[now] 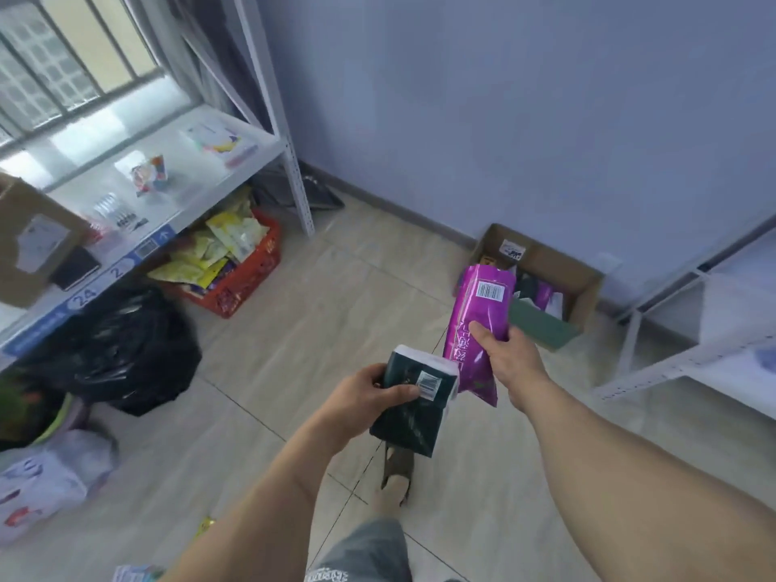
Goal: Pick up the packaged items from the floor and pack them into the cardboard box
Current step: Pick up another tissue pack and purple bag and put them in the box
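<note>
So, biggest thing first: the tiled floor (pixel 319 312) takes up the whole middle of the frame and it's mostly open between the person and the cardboard box (pixel 585 283), which sits right of centre against the wall. The box is already partly filled, and a dark green flat pack (pixel 543 327) leans over its near edge.

Left side of the frame is a metal shelf (pixel 138 174), with a black bin bag (pixel 126 350) and a red crate (pixel 243 283) of yellow packets under it. Another rack (pixel 688 359) juts in from the right edge, just beside the box.

Now the hands. The right hand (pixel 510 357) has its grip wrapped round a long purple packet (pixel 474 329), held up roughly in line with the box. The left hand (pixel 361 399) grips a dark green wrapped pack (pixel 413 401), thumb on top near the barcode.

What could go wrong, I reckon: both packs look like slick film, so a loose grip could let one slide out. That leaning flat pack narrows the opening, so dropping the purple one in carelessly could knock it out or leave the new one perched on the rim. Also the right rack's corner is close to the box, easy to clip an elbow on.

Room-wise, the straight path across the tiles looks free; the tight spot is only at the box itself.
</note>
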